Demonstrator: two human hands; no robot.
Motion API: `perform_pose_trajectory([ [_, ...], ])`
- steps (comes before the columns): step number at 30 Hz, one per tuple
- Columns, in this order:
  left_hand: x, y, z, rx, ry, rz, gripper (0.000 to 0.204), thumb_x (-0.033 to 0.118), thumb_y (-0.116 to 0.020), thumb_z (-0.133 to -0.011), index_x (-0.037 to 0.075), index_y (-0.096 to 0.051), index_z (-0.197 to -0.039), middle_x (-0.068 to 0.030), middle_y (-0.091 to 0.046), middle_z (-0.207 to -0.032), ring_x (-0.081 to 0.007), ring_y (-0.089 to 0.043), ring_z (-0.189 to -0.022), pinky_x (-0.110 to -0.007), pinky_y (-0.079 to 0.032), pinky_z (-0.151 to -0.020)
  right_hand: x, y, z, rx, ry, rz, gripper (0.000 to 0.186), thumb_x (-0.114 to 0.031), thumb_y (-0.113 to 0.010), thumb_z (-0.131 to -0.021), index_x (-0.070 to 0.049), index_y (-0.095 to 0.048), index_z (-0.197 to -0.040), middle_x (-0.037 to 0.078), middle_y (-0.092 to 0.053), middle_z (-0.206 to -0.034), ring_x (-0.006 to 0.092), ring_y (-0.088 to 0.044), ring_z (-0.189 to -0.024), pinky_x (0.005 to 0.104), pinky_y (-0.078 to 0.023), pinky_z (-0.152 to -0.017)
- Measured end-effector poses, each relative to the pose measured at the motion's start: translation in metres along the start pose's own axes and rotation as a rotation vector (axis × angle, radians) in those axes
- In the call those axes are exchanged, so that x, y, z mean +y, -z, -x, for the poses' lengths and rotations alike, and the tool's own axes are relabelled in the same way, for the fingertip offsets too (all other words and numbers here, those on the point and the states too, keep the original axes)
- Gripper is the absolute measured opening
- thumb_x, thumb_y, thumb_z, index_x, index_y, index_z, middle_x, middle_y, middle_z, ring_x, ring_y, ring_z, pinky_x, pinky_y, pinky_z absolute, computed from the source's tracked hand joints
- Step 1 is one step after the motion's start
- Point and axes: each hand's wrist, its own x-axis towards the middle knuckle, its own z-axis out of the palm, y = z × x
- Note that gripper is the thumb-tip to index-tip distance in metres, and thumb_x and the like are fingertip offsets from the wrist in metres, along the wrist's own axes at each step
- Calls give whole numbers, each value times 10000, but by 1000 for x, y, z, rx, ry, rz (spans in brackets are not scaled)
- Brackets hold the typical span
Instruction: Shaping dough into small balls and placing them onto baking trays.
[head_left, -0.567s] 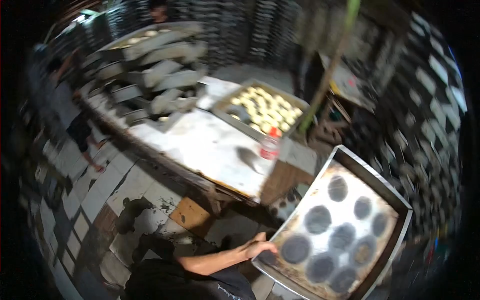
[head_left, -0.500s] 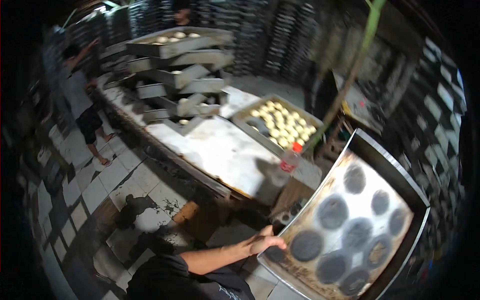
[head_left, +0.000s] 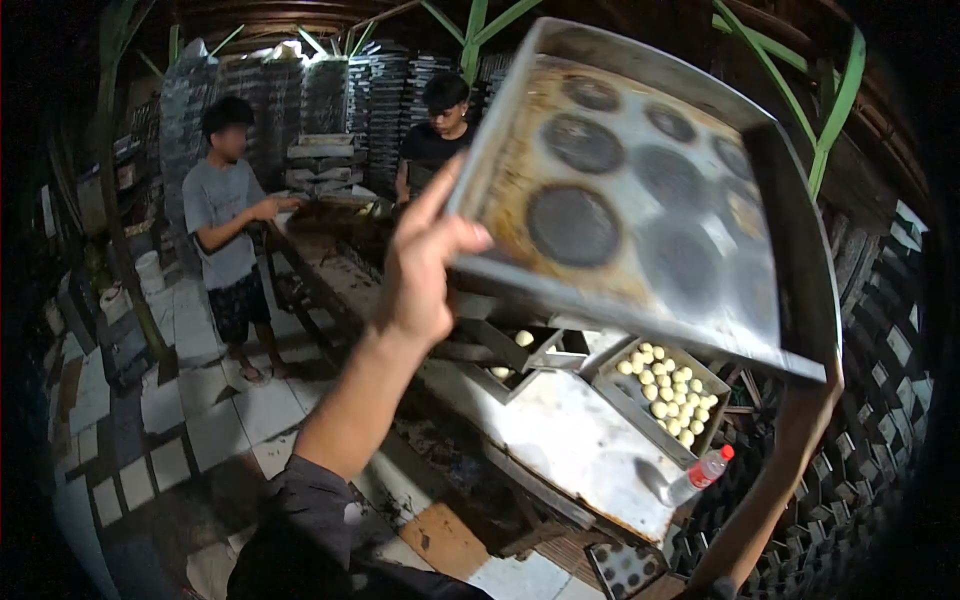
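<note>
A deep metal baking tray [head_left: 640, 330] with dark round marks and brown stains on its base is held up, tilted, in front of me. My left hand [head_left: 425, 265] is closed on its left rim, thumb over the inside edge. At the lower right corner my right hand [head_left: 812, 400] holds the tray from behind. Its fingers are hidden by the tray wall. Below the tray, a second metal tray [head_left: 612, 392] with many pale dough balls [head_left: 670, 390] stands on the white worktable [head_left: 570, 440].
A clear plastic bottle with a red cap [head_left: 700, 475] stands at the table's near end. Stacked trays [head_left: 490, 350] sit beyond it, partly hidden. One person [head_left: 225, 200] stands at the left, another person [head_left: 440, 130] behind the table. Below lies a dark-spotted tray [head_left: 625, 568].
The baking tray has risen from the lower right to high in front of me, my left hand still on its rim. My right forearm has come into view. The view has tilted upward.
</note>
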Motion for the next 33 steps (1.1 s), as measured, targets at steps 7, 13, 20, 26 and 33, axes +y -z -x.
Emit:
perform_pose_trajectory([
  [7, -59, 127, -132, -36, -4, -53, 584, -17, -409, -650, -65, -401, -1232, -151, -416, -1278, -192, -361, -1198, -241, -296, -953, 44, -243, -124, -46, -497, -1118, 423, -342, -445, -879, -19, -481, -1150, 99, -503, -1097, 187, -482, -967, 342, -376, -853],
  [13, -135, 163, -173, 164, 44, -155, 592, -21, -403, -655, -16, -407, -1247, -179, -305, -1349, -244, -308, -1239, -298, -275, -984, 84, -345, -154, -93, -620, -921, 505, -438, -443, -847, -39, -466, -1157, 93, -521, -968, 192, -532, -856, 351, -447, -730],
  [20, -142, 180, -176, 263, 135, -167, 422, 80, -430, -803, -2, -419, -1218, -146, -401, -1261, -207, -387, -1156, -315, -268, -985, 81, -368, -160, -140, -718, -631, 644, -603, -425, -797, -24, -536, -1057, 80, -591, -874, 176, -584, -761, 321, -475, -661],
  [26, -177, 289, -208, -159, -245, -881, 365, 204, -456, -881, 2, -449, -1184, -141, -377, -1308, -248, -336, -1227, -354, -212, -1024, -11, -319, -76, 405, -40, -45, 354, -273, -378, -921, 29, -533, -1020, 104, -534, -1004, 186, -518, -940, 309, -383, -862],
  [33, -225, 335, -248, -368, -646, -1114, 282, 260, -596, -770, -6, -571, -862, -144, -516, -1020, -330, -432, -1019, -414, -327, -888, -115, -413, -38, -63, 83, 545, 479, -440, -646, -711, -11, -553, -900, 184, -486, -996, 309, -487, -972, 388, -400, -822],
])
